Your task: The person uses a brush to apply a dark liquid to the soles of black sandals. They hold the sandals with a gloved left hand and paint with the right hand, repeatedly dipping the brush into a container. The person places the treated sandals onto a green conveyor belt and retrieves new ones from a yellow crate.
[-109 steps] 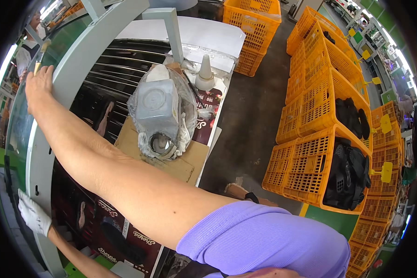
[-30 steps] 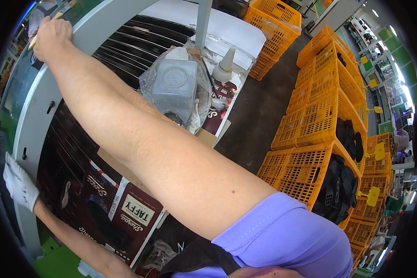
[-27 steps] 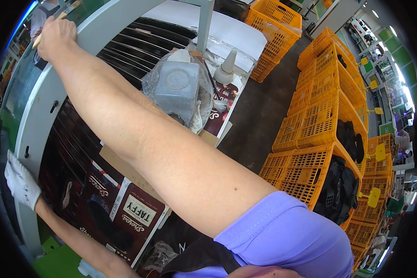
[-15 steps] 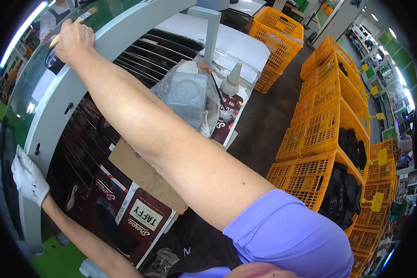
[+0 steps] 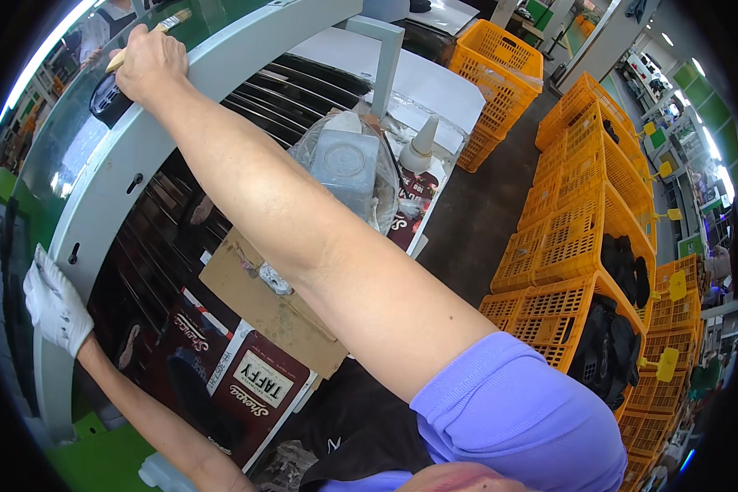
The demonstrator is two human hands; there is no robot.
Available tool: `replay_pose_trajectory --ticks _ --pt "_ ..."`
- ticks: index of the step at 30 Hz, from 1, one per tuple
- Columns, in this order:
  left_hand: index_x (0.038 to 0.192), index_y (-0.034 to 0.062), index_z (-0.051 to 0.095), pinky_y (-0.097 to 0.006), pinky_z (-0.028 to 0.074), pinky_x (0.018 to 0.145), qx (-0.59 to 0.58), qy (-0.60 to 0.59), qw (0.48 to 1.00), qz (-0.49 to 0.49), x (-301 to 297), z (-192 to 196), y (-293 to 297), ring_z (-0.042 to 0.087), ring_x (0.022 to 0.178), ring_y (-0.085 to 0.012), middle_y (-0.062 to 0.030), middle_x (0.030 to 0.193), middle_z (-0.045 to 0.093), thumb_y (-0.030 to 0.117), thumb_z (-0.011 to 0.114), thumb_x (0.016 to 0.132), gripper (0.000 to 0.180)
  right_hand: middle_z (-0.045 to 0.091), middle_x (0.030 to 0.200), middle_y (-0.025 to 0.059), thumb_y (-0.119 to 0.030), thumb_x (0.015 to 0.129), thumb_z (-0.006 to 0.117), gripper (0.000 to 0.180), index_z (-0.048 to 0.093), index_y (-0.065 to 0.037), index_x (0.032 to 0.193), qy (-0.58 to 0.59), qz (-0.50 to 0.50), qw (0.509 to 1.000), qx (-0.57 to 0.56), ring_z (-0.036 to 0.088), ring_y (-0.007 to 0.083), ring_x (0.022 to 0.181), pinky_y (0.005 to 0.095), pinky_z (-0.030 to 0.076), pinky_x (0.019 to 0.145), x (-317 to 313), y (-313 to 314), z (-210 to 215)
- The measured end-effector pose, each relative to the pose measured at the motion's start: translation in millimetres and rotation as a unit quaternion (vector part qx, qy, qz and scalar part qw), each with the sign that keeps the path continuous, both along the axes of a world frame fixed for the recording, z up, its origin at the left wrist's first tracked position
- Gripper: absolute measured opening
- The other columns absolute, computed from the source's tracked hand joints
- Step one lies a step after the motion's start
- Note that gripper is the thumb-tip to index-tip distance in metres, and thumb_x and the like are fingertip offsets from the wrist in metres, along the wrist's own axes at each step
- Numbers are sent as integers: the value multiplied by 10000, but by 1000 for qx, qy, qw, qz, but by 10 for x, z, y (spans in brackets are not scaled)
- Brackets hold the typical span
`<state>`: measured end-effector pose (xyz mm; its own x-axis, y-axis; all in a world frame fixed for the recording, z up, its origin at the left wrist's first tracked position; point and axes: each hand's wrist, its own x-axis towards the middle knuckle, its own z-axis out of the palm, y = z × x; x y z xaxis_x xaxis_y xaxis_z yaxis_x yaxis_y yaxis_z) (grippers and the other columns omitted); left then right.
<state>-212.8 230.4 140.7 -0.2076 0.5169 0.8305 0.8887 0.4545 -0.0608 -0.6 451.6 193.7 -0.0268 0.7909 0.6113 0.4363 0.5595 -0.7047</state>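
My right hand (image 5: pixel 152 66), bare, is closed around the wooden handle of a flat brush (image 5: pixel 175 20) at the upper left. The brush's pale bristles point away to the right. Just below that hand, a black piece with a light pattern (image 5: pixel 107 100) rests by the curved grey frame (image 5: pixel 98 184); its kind is unclear. My left hand (image 5: pixel 57 303), in a white glove with dark smudges, lies against the lower left part of the frame. Its fingers are stretched out, and I see nothing held in it.
Beyond the frame is a green, glossy surface (image 5: pixel 57 156). Under my right arm are dark bars, brown cardboard (image 5: pixel 279 307), dark red boxes (image 5: pixel 262 381), a bagged grey container (image 5: pixel 346 168) and a white nozzle bottle (image 5: pixel 421 146). Orange crates (image 5: pixel 549 246), some holding black items, stand right.
The view has shifted slightly, so the scene sits a little further right and lower. More of the black piece shows below my right hand, which still grips the brush.
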Motion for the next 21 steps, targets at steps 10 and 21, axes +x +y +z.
replay_pose_trajectory --ticks 10,21 --pt "1131 127 620 -410 446 820 4 15 1000 0 -30 -14 2 572 951 -332 -129 1067 609 404 396 946 401 629 889 236 -337 817 629 372 585 18 919 8 1 1000 0 635 351 851 412 490 780 -2 -2 -1" --pt "1128 132 623 -413 449 806 8 30 1000 -1 -44 -19 5 578 933 -331 -126 1060 612 394 404 945 388 648 822 208 -310 801 648 333 560 -3 896 1 -24 999 26 646 329 820 388 496 757 -19 30 -22"
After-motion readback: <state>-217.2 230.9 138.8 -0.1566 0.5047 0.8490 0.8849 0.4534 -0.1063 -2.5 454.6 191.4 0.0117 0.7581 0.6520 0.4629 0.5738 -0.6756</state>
